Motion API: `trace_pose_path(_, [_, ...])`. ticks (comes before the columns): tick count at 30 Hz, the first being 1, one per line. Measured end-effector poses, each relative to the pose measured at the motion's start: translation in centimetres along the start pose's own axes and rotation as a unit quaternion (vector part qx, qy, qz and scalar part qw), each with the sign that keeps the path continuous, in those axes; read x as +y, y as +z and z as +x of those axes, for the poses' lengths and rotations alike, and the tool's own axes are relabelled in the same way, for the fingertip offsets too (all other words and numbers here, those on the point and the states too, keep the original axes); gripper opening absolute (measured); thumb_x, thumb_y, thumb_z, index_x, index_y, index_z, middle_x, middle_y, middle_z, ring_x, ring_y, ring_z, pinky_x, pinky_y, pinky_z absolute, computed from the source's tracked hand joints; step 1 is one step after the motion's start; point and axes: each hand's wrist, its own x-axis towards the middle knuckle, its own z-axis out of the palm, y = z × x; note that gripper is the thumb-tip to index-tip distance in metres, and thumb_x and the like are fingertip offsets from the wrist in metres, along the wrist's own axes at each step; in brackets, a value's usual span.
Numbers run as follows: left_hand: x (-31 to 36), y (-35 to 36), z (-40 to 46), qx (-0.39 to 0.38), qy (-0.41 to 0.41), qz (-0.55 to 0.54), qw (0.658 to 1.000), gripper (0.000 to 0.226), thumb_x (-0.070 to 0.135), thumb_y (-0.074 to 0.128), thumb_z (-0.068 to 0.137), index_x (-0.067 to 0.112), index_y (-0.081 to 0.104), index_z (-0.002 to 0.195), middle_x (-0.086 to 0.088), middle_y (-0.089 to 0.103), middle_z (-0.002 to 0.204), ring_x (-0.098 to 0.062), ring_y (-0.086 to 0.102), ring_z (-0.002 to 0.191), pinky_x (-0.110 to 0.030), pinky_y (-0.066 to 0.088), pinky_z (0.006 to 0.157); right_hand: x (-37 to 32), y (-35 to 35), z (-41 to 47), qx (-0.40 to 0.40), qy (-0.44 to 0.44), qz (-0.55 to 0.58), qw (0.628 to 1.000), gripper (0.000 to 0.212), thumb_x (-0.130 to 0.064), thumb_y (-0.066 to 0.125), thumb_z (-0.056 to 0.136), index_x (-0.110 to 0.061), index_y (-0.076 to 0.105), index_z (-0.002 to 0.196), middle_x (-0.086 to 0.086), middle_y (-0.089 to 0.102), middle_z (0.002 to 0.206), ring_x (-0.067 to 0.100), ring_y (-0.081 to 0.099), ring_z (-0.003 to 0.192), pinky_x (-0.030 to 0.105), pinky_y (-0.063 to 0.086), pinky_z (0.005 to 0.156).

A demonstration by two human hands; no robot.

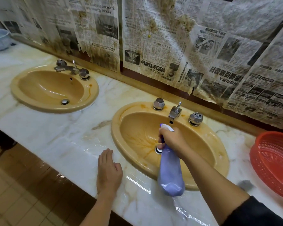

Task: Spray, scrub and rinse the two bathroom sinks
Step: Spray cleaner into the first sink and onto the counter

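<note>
Right hand [171, 139] gripping one spray bottle [170, 173], two sinks [131, 162]

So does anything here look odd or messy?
Yes. The wall is papered with newspaper, torn along its bottom edge and blotched brown. The near sink has orange streaks running to its drain, and the counter looks wet.

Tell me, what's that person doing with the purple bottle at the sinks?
The person is cleaning. Their right hand grips a purple spray bottle over the near sink, nozzle pointing into the bowl, which has brownish streaks running toward the drain. Their left hand rests flat on the wet marble counter. The far sink sits untouched, and a red basket sits at the right.
</note>
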Motion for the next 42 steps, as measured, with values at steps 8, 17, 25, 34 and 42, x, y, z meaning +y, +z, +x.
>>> trace_pose_path(8, [0.0, -0.5, -0.1, -0.037, 0.002, 0.03, 0.999, 0.055, 0.003, 0.047, 0.089, 0.003, 0.045, 0.144, -0.009, 0.04, 0.154, -0.025, 0.029, 0.146, -0.042, 0.031, 0.12, 0.1, 0.3, -0.6, -0.014, 0.026, -0.003, 1.0, 0.013, -0.013, 0.055, 0.085, -0.002, 0.059, 0.08, 0.015, 0.055, 0.069, 0.03, 0.058, 0.051, 0.039, 0.05, 0.061])
trace_pose_path(17, [-0.5, -0.7, 0.2, -0.072, 0.065, 0.122, 0.988, 0.057, 0.004, 0.058, 0.079, -0.004, 0.05, 0.135, -0.019, 0.045, 0.144, -0.035, 0.037, 0.135, -0.051, 0.038, 0.113, 2.2, 0.0, -1.4, 0.107, 0.07, 0.008, 0.992, 0.027, -0.03, 0.054, 0.067, -0.005, 0.062, 0.073, 0.01, 0.063, 0.054, 0.024, 0.057, 0.057, 0.041, 0.047, 0.068])
trace_pose_path(25, [-1.2, -1.2, 1.1, -0.109, 0.117, 0.18, 0.971, 0.054, 0.014, 0.066, 0.071, -0.001, 0.055, 0.122, -0.02, 0.052, 0.128, -0.035, 0.045, 0.121, -0.051, 0.044, 0.106, 1.9, 0.7, -2.3, 0.181, 0.069, 0.102, 0.976, 0.009, -0.015, 0.049, 0.083, -0.023, 0.053, 0.084, 0.011, 0.051, 0.072, 0.025, 0.063, 0.049, 0.038, 0.05, 0.065])
trace_pose_path(34, [-3.7, -2.8, 2.7, -0.119, 0.192, 0.165, 0.96, 0.048, 0.022, 0.047, 0.078, 0.007, 0.058, 0.123, -0.012, 0.054, 0.126, -0.029, 0.049, 0.114, -0.046, 0.046, 0.1, -1.4, 3.4, -5.5, -0.038, 0.106, 0.005, 0.994, 0.015, -0.015, 0.061, 0.093, -0.002, 0.066, 0.098, 0.014, 0.065, 0.081, 0.019, 0.062, 0.048, 0.023, 0.051, 0.048])
trace_pose_path(42, [-3.7, -2.9, 2.7, -0.152, 0.173, 0.158, 0.96, 0.05, 0.018, 0.058, 0.082, 0.008, 0.054, 0.131, -0.01, 0.05, 0.135, -0.026, 0.043, 0.124, -0.043, 0.041, 0.108, -2.3, 3.1, -2.9, -0.056, 0.108, -0.109, 0.987, 0.02, -0.023, 0.063, 0.087, -0.004, 0.066, 0.093, 0.011, 0.054, 0.064, 0.018, 0.04, 0.044, 0.025, 0.035, 0.05])
